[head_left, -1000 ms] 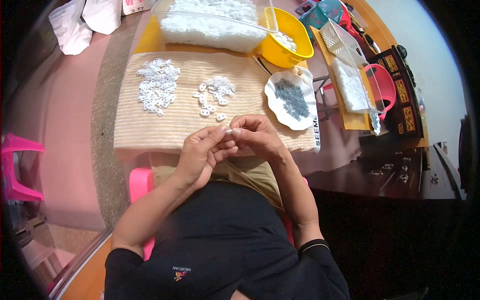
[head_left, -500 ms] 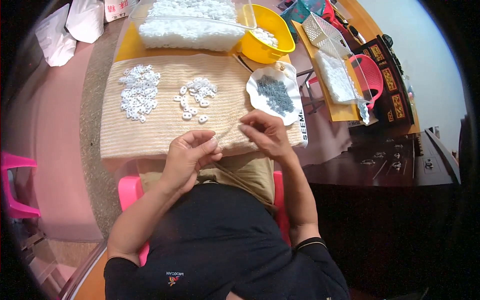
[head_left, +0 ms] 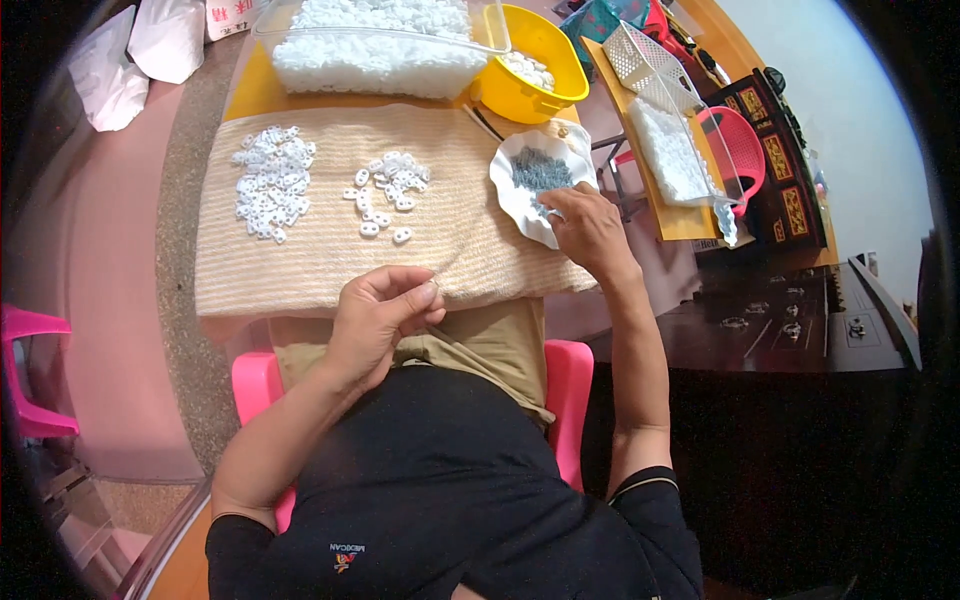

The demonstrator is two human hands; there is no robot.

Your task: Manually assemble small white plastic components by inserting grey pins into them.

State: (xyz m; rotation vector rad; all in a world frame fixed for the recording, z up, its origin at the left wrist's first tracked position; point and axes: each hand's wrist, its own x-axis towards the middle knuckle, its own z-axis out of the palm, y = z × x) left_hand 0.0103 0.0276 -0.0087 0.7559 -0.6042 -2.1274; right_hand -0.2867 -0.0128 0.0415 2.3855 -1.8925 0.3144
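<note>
Near the front edge of the towel, my left hand (head_left: 385,312) is closed in a pinch of thumb and forefinger. Whatever sits between those fingertips is too small to make out. My right hand (head_left: 592,232) reaches into a wavy-rimmed white dish (head_left: 508,208), its thumb and fingertips drawn together at the near edge of a heap of small grey pieces (head_left: 540,167). What those fingertips grip is hidden. Small white two-holed pieces form a loose cluster (head_left: 398,172) mid-towel, and a larger pile of similar white pieces (head_left: 272,185) lies to the left.
A striped beige towel (head_left: 330,275) covers the near tabletop. Behind it stand a clear bin (head_left: 380,75) full of white pieces and a yellow basin (head_left: 550,60). At the right, a side table carries a white basket (head_left: 640,65) and a clear tray (head_left: 670,155).
My right hand has moved away from my left, forward and right, into the dish of grey pieces. The left hand keeps its pinch in nearly the same place.
</note>
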